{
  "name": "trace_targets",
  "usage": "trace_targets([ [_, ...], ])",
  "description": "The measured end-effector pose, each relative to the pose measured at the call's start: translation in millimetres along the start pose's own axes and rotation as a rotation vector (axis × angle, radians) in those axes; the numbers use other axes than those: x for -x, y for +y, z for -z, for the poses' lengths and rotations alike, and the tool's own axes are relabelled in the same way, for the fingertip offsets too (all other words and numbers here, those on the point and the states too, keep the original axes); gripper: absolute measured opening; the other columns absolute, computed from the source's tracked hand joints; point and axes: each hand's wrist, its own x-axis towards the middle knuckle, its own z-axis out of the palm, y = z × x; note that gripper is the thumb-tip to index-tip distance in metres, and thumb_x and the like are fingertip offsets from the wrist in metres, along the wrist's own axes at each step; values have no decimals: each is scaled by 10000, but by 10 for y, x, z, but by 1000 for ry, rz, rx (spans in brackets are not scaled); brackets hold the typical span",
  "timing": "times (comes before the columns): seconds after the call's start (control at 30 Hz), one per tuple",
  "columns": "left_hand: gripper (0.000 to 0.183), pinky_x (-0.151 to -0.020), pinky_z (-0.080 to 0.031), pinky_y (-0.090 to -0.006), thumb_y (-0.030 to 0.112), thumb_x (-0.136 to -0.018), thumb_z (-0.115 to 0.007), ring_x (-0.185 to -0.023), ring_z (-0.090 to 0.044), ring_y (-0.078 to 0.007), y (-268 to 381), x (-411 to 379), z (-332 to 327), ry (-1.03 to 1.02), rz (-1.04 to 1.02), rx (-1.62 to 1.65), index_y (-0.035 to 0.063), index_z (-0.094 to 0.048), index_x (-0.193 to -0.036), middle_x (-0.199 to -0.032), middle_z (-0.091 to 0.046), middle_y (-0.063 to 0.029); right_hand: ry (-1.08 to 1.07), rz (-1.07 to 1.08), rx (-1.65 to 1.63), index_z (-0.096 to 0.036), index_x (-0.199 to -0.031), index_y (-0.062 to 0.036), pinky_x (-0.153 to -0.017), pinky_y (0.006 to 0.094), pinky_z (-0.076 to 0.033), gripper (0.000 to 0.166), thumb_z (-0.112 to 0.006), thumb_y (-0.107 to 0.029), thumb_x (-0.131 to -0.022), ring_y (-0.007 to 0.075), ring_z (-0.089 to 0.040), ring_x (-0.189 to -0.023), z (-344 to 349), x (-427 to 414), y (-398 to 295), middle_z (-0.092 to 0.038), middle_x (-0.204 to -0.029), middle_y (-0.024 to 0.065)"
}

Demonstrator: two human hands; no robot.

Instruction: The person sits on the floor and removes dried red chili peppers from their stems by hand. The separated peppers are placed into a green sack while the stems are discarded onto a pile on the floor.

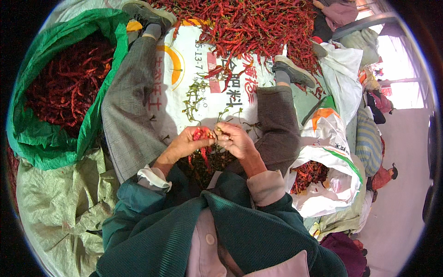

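Note:
My left hand (190, 140) is closed around a bunch of red dried chili peppers (204, 133); a few hang below the fingers. Right beside it, my right hand (236, 139) pinches a small greenish piece, seemingly a chili stem (218, 128), between thumb and finger. Below both hands, a dark heap of stems (204, 166) lies between my legs. Loose green stems (191, 104) and a few red chilies (226, 74) are scattered on the white printed woven sack (180, 117) in front. Past my feet spreads a large pile of red chilies (249, 24).
At left stands an open green sack (119, 45) of dark red chilies, above a pale woven sack (62, 194). A white sack (353, 197) holding chilies is open at right, near a striped sack (368, 142). Other people (341, 15) sit at the upper right and along the right.

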Motion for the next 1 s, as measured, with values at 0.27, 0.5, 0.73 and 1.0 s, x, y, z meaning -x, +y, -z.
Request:
trace_targets([
  [0.27, 210, -721, -464, -234, 70, -776, -652, -782, -572, -93, 160, -4, 4, 160, 17, 191, 15, -608, -974, -866, -624, -26, 318, 254, 794, -623, -886, 1, -549, 226, -416, 168, -597, -140, -799, 78, -504, -619, 205, 235, -162, -585, -722, 29],
  [0.5, 298, -696, -455, -218, 43, -728, -703, -779, -530, -58, 105, -45, -2, 211, -9, 140, 60, -510, -954, -829, -568, 27, 264, 644, 1141, -651, -876, -40, -600, 254, -453, 134, -643, -96, -754, 116, -566, -669, -362, 209, -226, -615, -768, 53],
  [0.73, 284, -661, -440, -212, 65, -710, -724, -730, -502, -52, 46, -83, -26, 249, 19, 50, 57, -518, -905, -785, -553, 33, 156, 901, 1524, -621, -781, -44, -590, 338, -464, 93, -651, -92, -707, 253, -578, -688, -392, 67, -185, -579, -749, 71],
  [1.0, 251, -626, -413, -205, 88, -725, -716, -706, -470, -50, 111, -87, -21, 245, 44, -108, 38, -519, -871, -762, -531, 38, 51, 914, 1697, -620, -744, -80, -586, 328, -463, 82, -658, -105, -676, 231, -569, -694, -364, 81, -253, -553, -718, 44],
])
